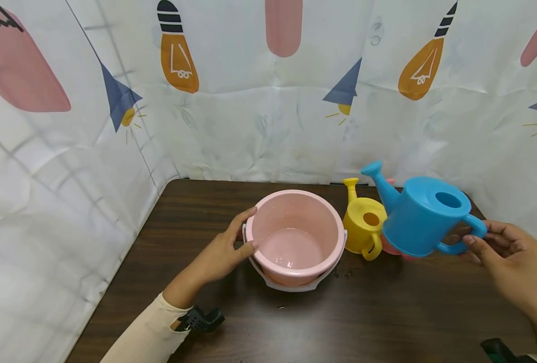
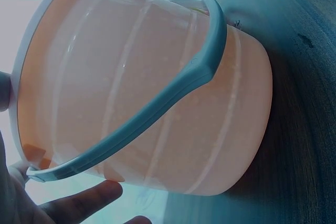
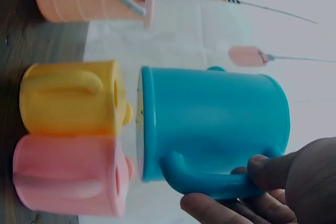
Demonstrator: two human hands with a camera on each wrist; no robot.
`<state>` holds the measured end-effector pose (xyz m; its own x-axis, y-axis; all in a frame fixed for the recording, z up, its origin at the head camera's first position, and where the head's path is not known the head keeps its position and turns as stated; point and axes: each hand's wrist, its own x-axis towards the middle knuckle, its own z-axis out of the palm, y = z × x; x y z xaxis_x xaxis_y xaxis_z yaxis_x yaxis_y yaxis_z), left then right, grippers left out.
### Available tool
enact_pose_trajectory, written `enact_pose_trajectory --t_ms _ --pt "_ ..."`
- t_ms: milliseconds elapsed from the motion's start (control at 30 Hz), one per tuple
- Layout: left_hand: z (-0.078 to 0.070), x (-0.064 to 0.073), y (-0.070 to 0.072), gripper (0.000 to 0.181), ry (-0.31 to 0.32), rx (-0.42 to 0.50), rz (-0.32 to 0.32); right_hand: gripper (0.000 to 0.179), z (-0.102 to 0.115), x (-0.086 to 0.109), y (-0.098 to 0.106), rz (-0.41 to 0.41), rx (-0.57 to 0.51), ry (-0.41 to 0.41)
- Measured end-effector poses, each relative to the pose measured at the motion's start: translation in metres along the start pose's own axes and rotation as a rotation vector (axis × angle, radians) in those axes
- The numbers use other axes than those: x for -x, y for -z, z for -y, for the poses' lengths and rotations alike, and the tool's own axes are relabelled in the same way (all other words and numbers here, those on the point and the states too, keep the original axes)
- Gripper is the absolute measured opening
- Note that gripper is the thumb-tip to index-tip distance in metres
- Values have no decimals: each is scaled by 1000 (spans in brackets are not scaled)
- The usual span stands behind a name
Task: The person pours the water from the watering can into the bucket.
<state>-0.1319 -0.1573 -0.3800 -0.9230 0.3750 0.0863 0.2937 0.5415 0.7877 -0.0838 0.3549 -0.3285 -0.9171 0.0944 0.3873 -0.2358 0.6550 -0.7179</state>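
A pink bucket (image 1: 295, 247) stands upright on the dark table, with its pale handle (image 2: 157, 106) swung down against the near side. My left hand (image 1: 225, 252) holds the bucket's left rim, thumb at the edge and fingers (image 2: 86, 200) along the outer wall. On the right, a blue watering can (image 1: 420, 217) is raised in the air, its spout towards the far left. My right hand (image 1: 513, 257) grips its handle (image 3: 210, 182). Below and left of it, a yellow watering can (image 1: 363, 224) stands beside a pink watering can (image 3: 68, 174), mostly hidden in the head view.
A little water lies in the bottom of the bucket. Small wet spots (image 1: 343, 275) mark the brown wooden table (image 1: 363, 322) near the bucket. White patterned cloth (image 1: 259, 126) hangs behind the table and along its left side.
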Motion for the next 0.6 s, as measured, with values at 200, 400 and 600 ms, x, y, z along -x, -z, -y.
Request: enact_pose_trajectory --t_ms 200,400,600 --pt "0 0 1 74 -5 1 2 44 -15 -5 6 -96 -88 63" --pt "1 0 1 74 -3 1 4 39 -24 -8 12 -143 -121 25" --pt "0 1 1 74 -10 10 3 32 -29 -9 13 -220 -103 -75"
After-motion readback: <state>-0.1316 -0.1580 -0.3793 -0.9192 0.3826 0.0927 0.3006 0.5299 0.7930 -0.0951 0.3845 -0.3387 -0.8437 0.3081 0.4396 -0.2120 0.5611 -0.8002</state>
